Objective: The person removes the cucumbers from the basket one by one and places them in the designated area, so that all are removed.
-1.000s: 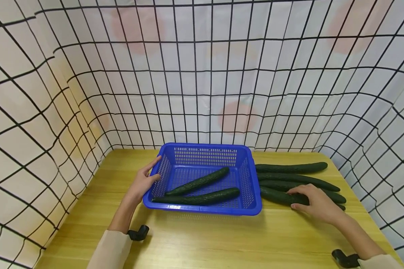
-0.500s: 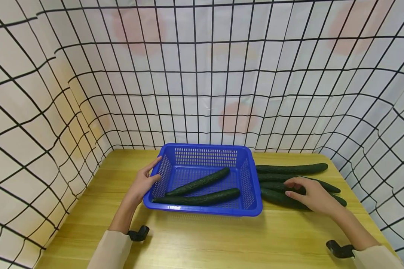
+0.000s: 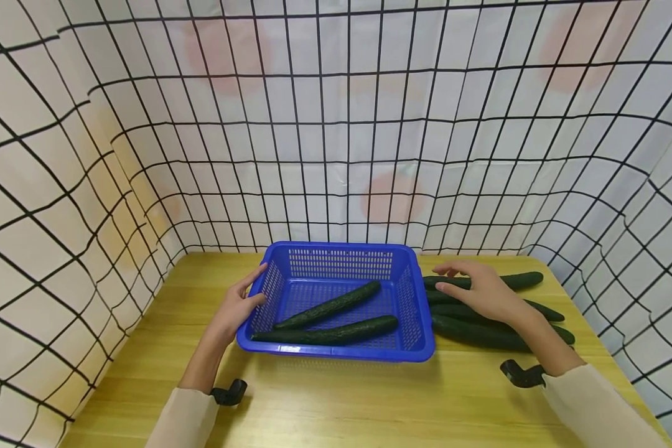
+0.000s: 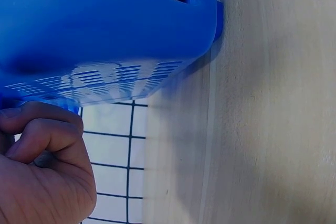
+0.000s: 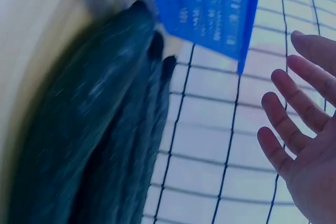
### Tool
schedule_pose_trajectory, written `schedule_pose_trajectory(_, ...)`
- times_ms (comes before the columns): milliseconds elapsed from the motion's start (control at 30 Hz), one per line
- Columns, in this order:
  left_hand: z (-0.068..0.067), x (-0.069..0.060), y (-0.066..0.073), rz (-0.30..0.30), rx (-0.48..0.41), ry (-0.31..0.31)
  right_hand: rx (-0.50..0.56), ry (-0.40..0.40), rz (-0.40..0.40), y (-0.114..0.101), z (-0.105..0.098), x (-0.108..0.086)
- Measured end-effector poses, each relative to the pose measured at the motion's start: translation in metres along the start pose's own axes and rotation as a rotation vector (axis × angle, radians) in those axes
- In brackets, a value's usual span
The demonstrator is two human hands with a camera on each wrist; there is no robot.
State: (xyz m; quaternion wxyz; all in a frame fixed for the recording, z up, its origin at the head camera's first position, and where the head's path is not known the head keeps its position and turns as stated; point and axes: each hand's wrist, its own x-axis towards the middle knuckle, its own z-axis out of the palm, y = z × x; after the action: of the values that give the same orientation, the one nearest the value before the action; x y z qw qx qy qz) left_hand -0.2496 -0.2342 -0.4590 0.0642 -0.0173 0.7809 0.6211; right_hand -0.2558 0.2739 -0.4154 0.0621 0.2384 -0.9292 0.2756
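Note:
A blue plastic basket (image 3: 336, 353) with slotted walls stands on the wooden table. Two dark green cucumbers lie inside it, a rear cucumber (image 3: 327, 306) at a slant and a front cucumber (image 3: 330, 335) along the near wall. My left hand (image 3: 236, 310) holds the basket's left rim; in the left wrist view its fingers (image 4: 52, 129) are curled at the rim. To the right of the basket, several cucumbers lie side by side, among them a far cucumber (image 3: 522, 281) and a near cucumber (image 3: 476, 334). Above them is my right hand (image 3: 484, 294), fingers spread and holding nothing.
Behind the table (image 3: 336, 404) and at both sides rises a white cloth with a black grid (image 3: 336, 143). The basket's right wall stands close to the loose cucumbers' left ends.
My right hand has let go of the near cucumber, lifted, and moved left and away across the row towards the basket. The left hand has stayed on the rim.

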Motion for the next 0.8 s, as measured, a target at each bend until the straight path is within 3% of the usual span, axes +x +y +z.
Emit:
schedule_pose_trajectory(433, -0.002, 0.003, 0.0, -0.001, -0.03, -0.006, 0.104, -0.095, -0.106, -0.055, 0.007, 0.051)
schedule_pose_trajectory(800, 0.0, 0.001, -0.002, -0.007, -0.024, -0.002, 0.208, -0.217, -0.147, -0.075, 0.034, 0.084)
